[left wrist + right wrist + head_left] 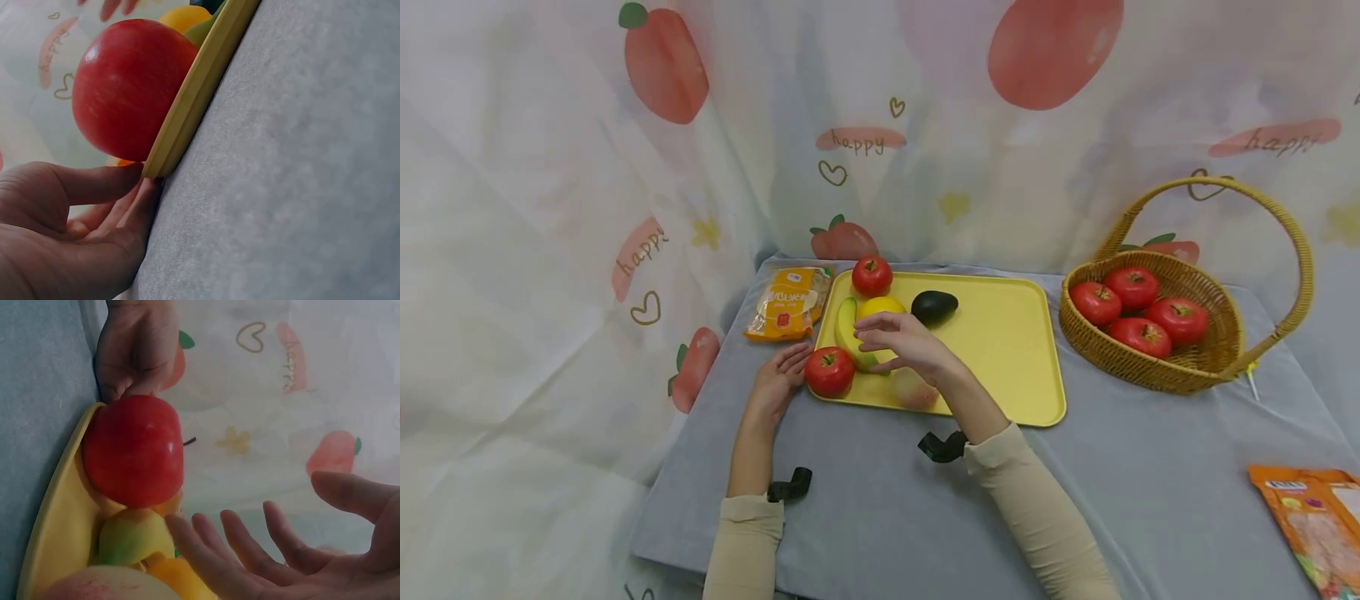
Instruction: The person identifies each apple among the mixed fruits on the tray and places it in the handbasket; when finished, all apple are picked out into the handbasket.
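In the yellow tray point(1000, 350), beside the left fingers point(793, 358), sits a red apple point(830, 372).

You've got tray point(1000, 333) on table point(865, 492): near-left apple point(830, 372), far-left apple point(872, 276), banana point(846, 325) between, avocado point(934, 307) right of banana. Basket point(1120, 365) right of tray, four apples point(1141, 336) inside. Packet point(790, 304) left.

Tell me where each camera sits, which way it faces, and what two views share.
Head: worn on the head, faces forward and down at the tray and basket; left hand, right hand and both sleeves show.
Left wrist: worn on the left wrist, faces past that hand toward an apple at the tray's edge; some right fingers show at the top.
Right wrist: worn on the right wrist, faces past its own spread fingers toward that apple; the left hand shows at the top.
Shared: both wrist views hold that apple, the tray and part of each hand.
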Tool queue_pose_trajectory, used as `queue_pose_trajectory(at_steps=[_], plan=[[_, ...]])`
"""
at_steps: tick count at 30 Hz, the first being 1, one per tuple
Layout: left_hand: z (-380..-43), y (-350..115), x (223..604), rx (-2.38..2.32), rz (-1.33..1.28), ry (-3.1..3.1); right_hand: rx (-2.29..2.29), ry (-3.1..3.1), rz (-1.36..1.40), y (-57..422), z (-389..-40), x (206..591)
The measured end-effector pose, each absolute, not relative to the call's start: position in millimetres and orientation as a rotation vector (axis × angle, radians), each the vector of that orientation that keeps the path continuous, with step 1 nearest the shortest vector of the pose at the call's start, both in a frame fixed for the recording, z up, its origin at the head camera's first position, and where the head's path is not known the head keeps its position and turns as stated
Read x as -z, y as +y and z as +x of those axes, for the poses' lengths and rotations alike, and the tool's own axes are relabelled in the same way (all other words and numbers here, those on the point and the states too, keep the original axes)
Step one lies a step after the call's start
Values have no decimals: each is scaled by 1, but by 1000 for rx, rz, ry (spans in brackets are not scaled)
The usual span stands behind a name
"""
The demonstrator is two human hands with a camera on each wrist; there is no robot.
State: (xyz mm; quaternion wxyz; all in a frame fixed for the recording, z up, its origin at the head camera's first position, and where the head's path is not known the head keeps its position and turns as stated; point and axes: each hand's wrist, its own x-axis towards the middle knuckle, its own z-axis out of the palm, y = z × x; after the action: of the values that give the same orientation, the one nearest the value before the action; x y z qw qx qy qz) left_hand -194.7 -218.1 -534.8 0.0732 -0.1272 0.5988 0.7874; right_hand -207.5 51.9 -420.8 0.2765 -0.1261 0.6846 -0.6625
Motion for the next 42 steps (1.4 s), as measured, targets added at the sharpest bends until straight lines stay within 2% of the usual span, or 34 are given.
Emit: queue_pose_trajectory(at_steps=[22,42], plan=[[-186,-222,540,-2334,-398,1811,1639,2009,-244,7,-193,453],[-193,-222,533,-2275,-388,1870,1557,2346,-244,-17,-193,477]])
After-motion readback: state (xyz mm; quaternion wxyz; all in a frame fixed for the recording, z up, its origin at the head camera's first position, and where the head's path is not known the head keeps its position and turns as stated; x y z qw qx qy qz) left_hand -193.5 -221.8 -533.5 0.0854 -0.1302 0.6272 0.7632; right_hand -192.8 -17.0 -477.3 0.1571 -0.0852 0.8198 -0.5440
